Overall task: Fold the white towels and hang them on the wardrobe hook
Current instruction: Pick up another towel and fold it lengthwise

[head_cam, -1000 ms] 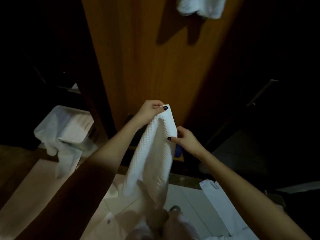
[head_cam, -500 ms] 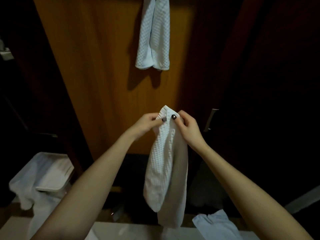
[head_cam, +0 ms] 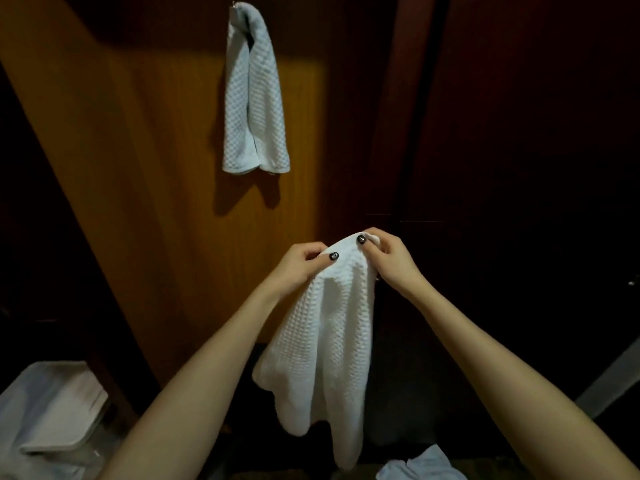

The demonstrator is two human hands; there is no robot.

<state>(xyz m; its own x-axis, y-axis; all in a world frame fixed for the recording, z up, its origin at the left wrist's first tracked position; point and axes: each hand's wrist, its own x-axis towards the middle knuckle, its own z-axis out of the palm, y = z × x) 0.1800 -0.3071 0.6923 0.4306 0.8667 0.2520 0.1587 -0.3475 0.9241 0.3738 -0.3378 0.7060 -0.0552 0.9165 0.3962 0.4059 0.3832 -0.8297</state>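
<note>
Two hands meet at the top of a white waffle-weave towel (head_cam: pixel 325 341) in the head view, the only one given. The left hand (head_cam: pixel 301 268) pinches the upper edge between thumb and curled fingers. The right hand (head_cam: pixel 391 263) pinches the same edge just beside it, with a small hump of cloth between the two grips. Below them the towel hangs free in long loose folds in front of the dark part of the wardrobe, touching nothing else that shows. Up and to the left a second towel (head_cam: pixel 254 98) is already draped over the hook (head_cam: pixel 235 5) on the lit wooden panel (head_cam: pixel 156 168), its two halves hanging side by side. A pale container (head_cam: pixel 52 410) with cloth over it sits at the lower left, and a scrap of white cloth (head_cam: pixel 422 467) shows at the bottom edge. By my reading the fold is being finished at the top edge and hanging comes next. That calls for keeping the layers pinched together, lifting up and leftward to the hook, and laying the towel over it without dislodging the one there. Whether the hook has room is too small to tell.
</note>
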